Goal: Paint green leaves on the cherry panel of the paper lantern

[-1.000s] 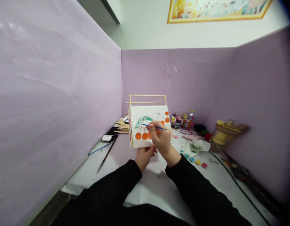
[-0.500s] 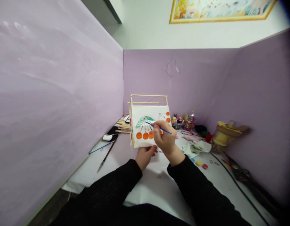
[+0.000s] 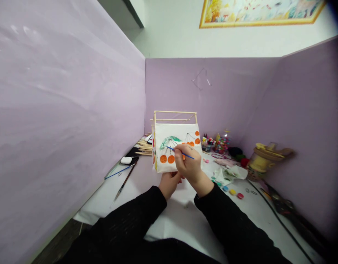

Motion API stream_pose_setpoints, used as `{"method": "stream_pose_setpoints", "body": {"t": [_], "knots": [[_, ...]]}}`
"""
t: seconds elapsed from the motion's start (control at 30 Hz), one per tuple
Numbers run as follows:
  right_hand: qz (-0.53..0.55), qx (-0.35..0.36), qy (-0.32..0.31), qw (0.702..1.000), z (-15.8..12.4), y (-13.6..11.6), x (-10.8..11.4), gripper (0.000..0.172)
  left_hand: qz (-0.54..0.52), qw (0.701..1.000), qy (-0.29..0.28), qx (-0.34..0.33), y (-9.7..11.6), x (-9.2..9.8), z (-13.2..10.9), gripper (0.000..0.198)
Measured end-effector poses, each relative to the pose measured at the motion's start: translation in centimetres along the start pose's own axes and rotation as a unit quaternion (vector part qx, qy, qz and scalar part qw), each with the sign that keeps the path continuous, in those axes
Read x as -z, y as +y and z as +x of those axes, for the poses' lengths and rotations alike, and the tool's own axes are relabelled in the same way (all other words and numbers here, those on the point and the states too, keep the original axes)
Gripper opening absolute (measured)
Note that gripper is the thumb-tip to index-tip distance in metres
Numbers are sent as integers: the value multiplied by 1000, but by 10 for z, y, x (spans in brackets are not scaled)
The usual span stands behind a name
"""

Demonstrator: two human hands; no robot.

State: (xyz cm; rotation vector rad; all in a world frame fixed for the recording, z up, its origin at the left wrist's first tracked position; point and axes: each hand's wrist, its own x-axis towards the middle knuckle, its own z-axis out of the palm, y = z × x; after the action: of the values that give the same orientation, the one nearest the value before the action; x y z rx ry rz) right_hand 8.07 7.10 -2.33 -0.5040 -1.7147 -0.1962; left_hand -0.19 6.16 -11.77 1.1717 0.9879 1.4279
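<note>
A box-like frame of thin wooden sticks point(image 3: 175, 112) carries a white panel point(image 3: 162, 129) painted with orange discs, dark thin lines and a green patch point(image 3: 169, 140). Under the panel's lower edge, my left hand point(image 3: 169, 184) is closed on the panelled frame and holds it up; some fingertips are hidden. In front of the panel, my right hand point(image 3: 189, 163) pinches a slim blue paintbrush point(image 3: 185, 154). The brush tip points left, at the thin lines below the green patch.
Left on the white-covered table point(image 3: 158, 223) lie a white case point(image 3: 126, 160), a brown brush point(image 3: 126, 180), another blue brush point(image 3: 118, 172) and wooden sticks point(image 3: 144, 147). At right are crumpled tissue point(image 3: 231, 174), paint pots point(image 3: 233, 192), a bead jar point(image 3: 222, 143) and a yellow container point(image 3: 259, 161).
My right hand with the blue paintbrush has moved slightly left and down across the panel, uncovering more orange discs at the right. My left hand keeps its hold.
</note>
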Motion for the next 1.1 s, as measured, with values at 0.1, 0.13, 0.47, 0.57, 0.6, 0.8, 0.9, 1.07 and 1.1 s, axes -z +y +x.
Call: {"method": "stream_pose_setpoints", "body": {"t": [0.1, 0.13, 0.47, 0.57, 0.6, 0.8, 0.9, 1.07, 1.1], "knots": [[19, -13, 10, 1000, -1, -1, -1, 13, 1, 1000, 8, -2, 1, 0, 0, 26], [23, -18, 20, 999, -2, 0, -1, 12, 1, 1000, 9, 1, 2, 0, -1, 26], [60, -95, 12, 994, -1, -1, 0, 14, 4, 1000, 1, 2, -4, 2, 1, 30], [54, -94, -2, 994, 0, -2, 1, 15, 13, 1000, 3, 10, -4, 2, 0, 31], [56, -95, -9, 994, 0, -2, 1, 15, 16, 1000, 6, 13, -3, 2, 0, 32], [68, -108, 11, 992, 3, -5, 4, 17, 17, 1000, -5, 6, -3, 1, -1, 34], [80, -122, -2, 989, 3, -2, 5, 18, 21, 1000, -8, 6, -5, 3, 0, 37], [54, -125, 48, 990, 2, 8, 4, 15, 20, 1000, -16, 2, -6, 4, 0, 41], [39, -109, 50, 992, 2, 9, 3, 14, 19, 1000, -19, 2, -6, 4, 0, 42]]}}
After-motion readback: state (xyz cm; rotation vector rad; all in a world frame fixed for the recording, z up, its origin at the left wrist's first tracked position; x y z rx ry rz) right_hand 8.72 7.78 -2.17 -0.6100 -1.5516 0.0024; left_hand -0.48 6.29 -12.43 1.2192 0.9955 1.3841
